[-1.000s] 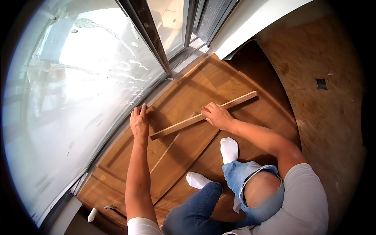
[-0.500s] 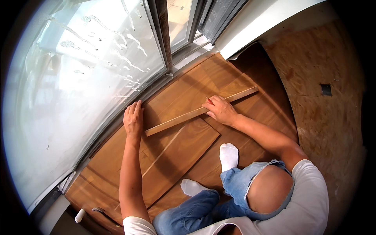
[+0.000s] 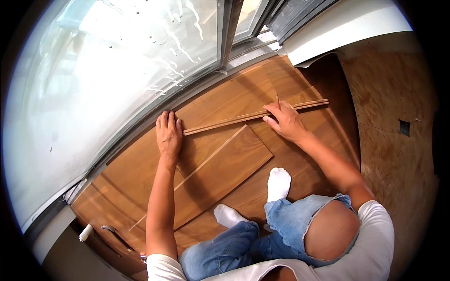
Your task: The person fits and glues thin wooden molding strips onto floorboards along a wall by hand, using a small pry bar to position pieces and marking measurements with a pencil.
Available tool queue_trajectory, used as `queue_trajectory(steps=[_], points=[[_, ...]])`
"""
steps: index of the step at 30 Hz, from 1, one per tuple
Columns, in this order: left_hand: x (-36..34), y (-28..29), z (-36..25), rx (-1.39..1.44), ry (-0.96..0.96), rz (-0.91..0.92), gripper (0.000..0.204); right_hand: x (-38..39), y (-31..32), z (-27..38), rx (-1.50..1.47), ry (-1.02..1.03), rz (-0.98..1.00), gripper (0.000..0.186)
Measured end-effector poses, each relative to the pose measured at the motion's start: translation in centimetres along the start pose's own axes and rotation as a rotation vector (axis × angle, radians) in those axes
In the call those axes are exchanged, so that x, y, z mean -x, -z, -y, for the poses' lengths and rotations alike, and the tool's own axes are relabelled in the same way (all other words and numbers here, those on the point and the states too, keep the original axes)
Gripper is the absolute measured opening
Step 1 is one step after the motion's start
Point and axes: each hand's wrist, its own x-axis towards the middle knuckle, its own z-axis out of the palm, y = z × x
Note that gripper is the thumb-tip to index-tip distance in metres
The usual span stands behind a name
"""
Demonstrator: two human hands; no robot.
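A narrow strip of wood flooring (image 3: pixel 225 122) lies at a slant over the brown floor planks (image 3: pixel 243 96), its long grooved edge facing up. My right hand (image 3: pixel 287 122) is closed on the strip right of its middle, with a slim pencil (image 3: pixel 278 101) sticking up from between the fingers. Beside the strip's left end my left hand (image 3: pixel 169 136) rests on the planks by the window frame. Its fingers are stretched out, and it holds nothing I can see. Nearer to me, a loose plank (image 3: pixel 234 157) lies on the floor.
A tall glass door (image 3: pixel 117 70) with white streaks and its dark track (image 3: pixel 140 129) border the floor at left. Bare plywood (image 3: pixel 389 93) lies to the right. A white tube (image 3: pixel 86 232) and a dark bar with a curved end (image 3: pixel 117 238) are at lower left.
The strip has rolled from its flat face onto an edge, and its left end sits farther from me. Both hands appear shifted rightward as the view turned slightly.
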Motion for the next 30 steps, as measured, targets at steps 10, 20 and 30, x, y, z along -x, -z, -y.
queue_trajectory(steps=[10, 20, 30], points=[[-1.0, 1.0, -0.5, -0.032, 0.026, 0.034, 0.036, -2.1, 0.2, -1.5, 0.243, -0.160, -0.019, 0.027], [-0.3, 0.7, -0.1, 0.062, 0.067, 0.028, 0.038, -4.0, 0.4, -0.9, 0.300, -0.126, 0.190, 0.037], [0.5, 2.0, 1.9, 0.030, 0.086, -0.036, 0.035, -12.0, -1.5, -6.6, 0.413, 0.001, -0.020, 0.044]])
